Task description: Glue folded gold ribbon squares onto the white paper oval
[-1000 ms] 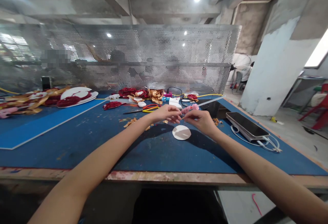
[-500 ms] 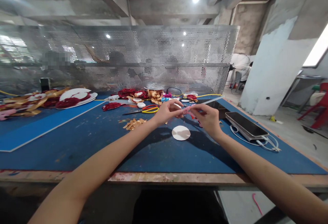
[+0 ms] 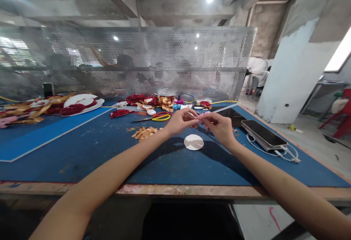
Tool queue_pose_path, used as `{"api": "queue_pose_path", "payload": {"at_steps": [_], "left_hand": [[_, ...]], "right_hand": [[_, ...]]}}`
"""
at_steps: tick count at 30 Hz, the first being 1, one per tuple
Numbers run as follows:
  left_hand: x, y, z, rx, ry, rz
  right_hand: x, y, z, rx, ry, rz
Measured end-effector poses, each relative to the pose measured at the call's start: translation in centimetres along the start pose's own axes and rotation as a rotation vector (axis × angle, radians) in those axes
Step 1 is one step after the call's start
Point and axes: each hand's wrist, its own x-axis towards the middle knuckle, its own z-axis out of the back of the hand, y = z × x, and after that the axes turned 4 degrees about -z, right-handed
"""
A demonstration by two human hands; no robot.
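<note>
Over the blue mat, my left hand (image 3: 180,122) and my right hand (image 3: 221,126) meet with bent, pinched fingers. Between their fingertips is a small pink piece (image 3: 203,115), mostly covered by the fingers, so its kind cannot be made out. A white oval disc (image 3: 193,142) lies flat on the mat just below both hands. To the left of my left hand lie scissors (image 3: 161,117) with red and yellow handles. A small heap of gold ribbon scraps (image 3: 144,133) is near my left forearm.
A phone (image 3: 263,134) with a white cable rests at the right. Dark red and gold fabric pieces (image 3: 149,101) lie along the back, before a perforated metal screen (image 3: 153,60). White discs with red trim (image 3: 82,104) and gold ribbons (image 3: 41,112) occupy the left.
Both hands have drawn slightly closer together, my right hand shifting a little left. Less of the pink piece shows between the fingers. The white disc has not moved.
</note>
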Motion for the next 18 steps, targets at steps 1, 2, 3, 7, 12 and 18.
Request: {"api": "queue_pose_path", "payload": {"at_steps": [1, 2, 3, 7, 12, 18], "left_hand": [[-0.02, 0.07, 0.01, 0.001, 0.005, -0.001], [-0.04, 0.18, 0.05, -0.001, 0.008, -0.005], [-0.04, 0.32, 0.09, -0.006, 0.007, -0.011], [0.04, 0.82, 0.26, -0.023, 0.008, -0.039], [0.18, 0.75, 0.28, -0.027, -0.001, -0.047], [0.2, 0.6, 0.31, -0.014, -0.012, -0.045]], "right_hand": [[0.03, -0.02, -0.01, -0.019, -0.005, 0.015], [0.05, -0.05, -0.01, -0.042, -0.008, 0.03], [0.08, -0.09, -0.02, -0.065, -0.008, 0.045], [0.09, -0.18, -0.02, -0.118, 0.005, 0.079], [0.08, -0.28, 0.0, -0.145, 0.012, 0.108], [0.08, -0.56, -0.03, -0.164, 0.007, 0.125]]}}
